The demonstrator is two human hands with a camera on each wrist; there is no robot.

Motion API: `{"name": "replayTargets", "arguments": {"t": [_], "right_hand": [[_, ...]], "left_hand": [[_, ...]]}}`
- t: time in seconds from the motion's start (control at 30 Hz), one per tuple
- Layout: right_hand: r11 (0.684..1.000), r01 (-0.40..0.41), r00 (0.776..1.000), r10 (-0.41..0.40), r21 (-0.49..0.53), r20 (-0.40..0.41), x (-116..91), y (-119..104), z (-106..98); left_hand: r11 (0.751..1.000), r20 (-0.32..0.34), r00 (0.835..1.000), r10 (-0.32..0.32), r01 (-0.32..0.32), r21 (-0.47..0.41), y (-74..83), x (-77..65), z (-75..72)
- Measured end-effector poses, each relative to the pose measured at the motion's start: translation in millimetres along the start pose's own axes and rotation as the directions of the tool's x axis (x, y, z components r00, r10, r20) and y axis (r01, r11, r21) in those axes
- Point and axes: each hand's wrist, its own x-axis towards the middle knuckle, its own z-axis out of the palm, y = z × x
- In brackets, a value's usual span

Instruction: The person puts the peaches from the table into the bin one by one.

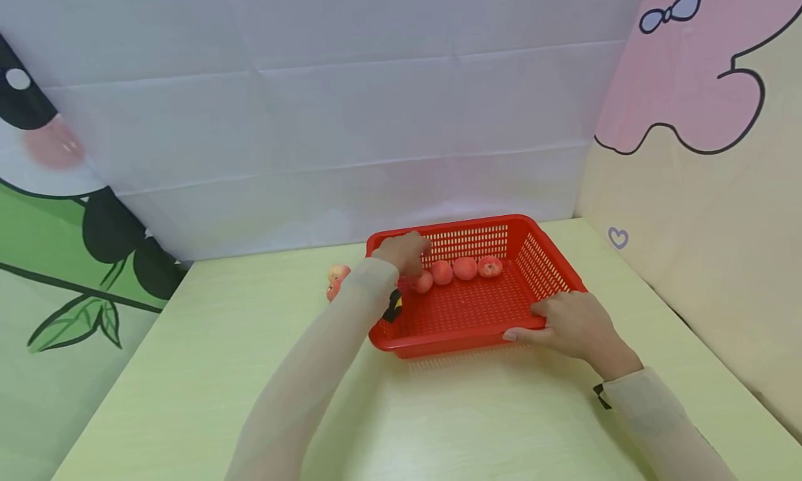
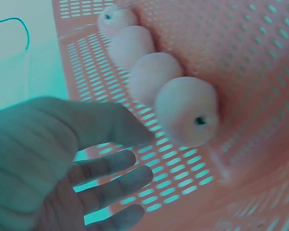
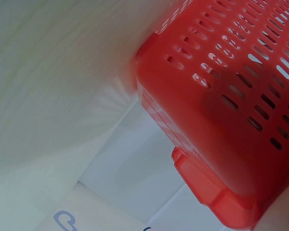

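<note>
The red basket (image 1: 451, 342) sits just right of the frame's centre, slotted sides showing, four rosy peaches (image 1: 466, 268) in a row inside. Over its left end the left hand (image 1: 404, 253) is loosely open, holding nothing, thumb near the closest peach. The right hand (image 1: 573, 326) grips the near rim toward lower right. Left of the basket, the left sleeve (image 1: 322, 359) partly hides other fruit (image 1: 339, 273); how many, I can't tell.

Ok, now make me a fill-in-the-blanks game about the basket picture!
The basket is coloured ____. In the left wrist view, ____ fruits line up inside it. The person's ____ grip holds the front rim. More fruits lie on the table, to the basket's ____.

Missing words: red; four; right; left.
</note>
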Motion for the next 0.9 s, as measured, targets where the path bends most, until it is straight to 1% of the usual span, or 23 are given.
{"name": "replayTargets", "arguments": {"t": [0.03,0.1,0.17,0.23,0.27,0.4,0.5,0.57,0.63,0.7,0.73,0.77,0.83,0.9], "right_hand": [[1.000,-0.002,1.000,0.002,-0.001,0.000,0.1,0.2,-0.1],[1.000,-0.002,1.000,0.002,-0.004,-0.001,0.4,0.6,-0.3],[1.000,-0.003,1.000,0.003,-0.004,0.000,0.6,1.1,-0.4],[1.000,-0.006,1.000,0.006,-0.004,0.004,0.6,1.5,-0.4],[1.000,-0.007,1.000,0.007,-0.005,0.006,0.4,1.5,-0.7],[1.000,-0.013,1.000,0.013,-0.003,0.008,-0.5,1.2,-1.8],[1.000,-0.009,1.000,0.009,0.000,0.005,-0.9,0.7,-1.9],[1.000,-0.004,1.000,0.004,-0.001,0.001,-1.0,0.4,-1.7],[1.000,-0.002,1.000,0.002,0.000,0.000,-0.9,0.2,-1.2],[1.000,-0.003,1.000,0.003,-0.002,-0.001,-1.0,0.0,-0.8],[1.000,-0.003,1.000,0.003,-0.002,0.000,-1.0,-0.1,-0.6],[1.000,-0.002,1.000,0.002,-0.003,0.000,-1.0,-0.2,-0.4],[1.000,0.003,1.000,-0.003,-0.006,-0.004,-0.9,-0.6,-0.2],[1.000,0.009,1.000,-0.009,-0.006,-0.008,-0.6,-1.0,0.0]], "left_hand": [[0.999,-0.014,0.999,0.031,-0.030,0.042,1.5,-0.4,-3.0],[0.986,-0.050,0.993,0.103,-0.096,0.134,4.4,-2.5,-9.9],[0.966,-0.097,0.981,0.166,-0.142,0.216,7.2,-5.9,-17.6],[0.949,-0.141,0.968,0.208,-0.165,0.268,10.1,-10.4,-26.5],[0.941,-0.161,0.961,0.226,-0.173,0.290,11.6,-13.5,-31.8],[0.936,-0.251,0.932,0.263,-0.184,0.299,15.6,-30.2,-54.1],[0.936,-0.336,0.900,0.276,-0.172,0.308,13.2,-47.3,-70.1],[0.936,-0.401,0.873,0.278,-0.153,0.317,8.8,-59.6,-79.1],[0.937,-0.470,0.836,0.283,-0.135,0.323,2.1,-71.3,-85.3],[0.939,-0.529,0.798,0.289,-0.128,0.320,-6.6,-82.4,-88.4],[0.940,-0.553,0.781,0.291,-0.126,0.317,-11.6,-87.0,-88.7],[0.942,-0.571,0.767,0.293,-0.128,0.311,-16.8,-91.4,-88.3],[0.949,-0.590,0.753,0.290,-0.143,0.283,-27.8,-99.8,-85.5],[0.954,-0.595,0.751,0.285,-0.161,0.253,-38.8,-107.4,-81.6]]}}
